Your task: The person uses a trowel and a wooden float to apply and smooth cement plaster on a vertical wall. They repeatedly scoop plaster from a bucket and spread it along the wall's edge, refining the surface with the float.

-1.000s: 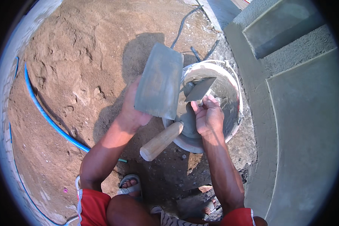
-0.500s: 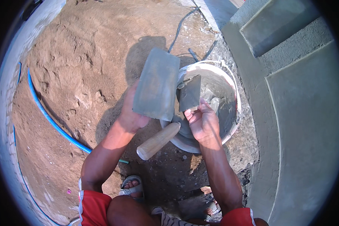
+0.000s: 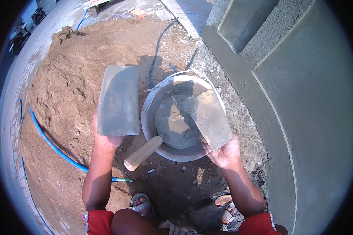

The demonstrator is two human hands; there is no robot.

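My left hand (image 3: 109, 140) holds a flat grey rectangular plate (image 3: 119, 102) upright, left of the bucket; most of its fingers are hidden behind the plate. In my right hand (image 3: 226, 152) is a thinner, mortar-smeared scraper plate (image 3: 212, 120), gripped by its near end. This scraper slants over the right side of a white bucket (image 3: 144, 127). Wet grey mortar (image 3: 169, 123) lies inside the bucket. A tool's wooden handle (image 3: 143, 153) sticks out over the bucket's near-left rim, between my hands; the tool's other end is hidden.
Brown sand (image 3: 70, 78) is heaped at the left, with a blue hose (image 3: 55, 143) curving across it. A dark cable (image 3: 157, 51) lies beyond the bucket. At the right rises a grey plastered wall (image 3: 313, 109). My sandalled foot (image 3: 140, 203) is below the bucket.
Both plates have moved apart: the left one leftward, the scraper out of the bucket's middle to its right side. The view has shifted, showing more ground at the far left.
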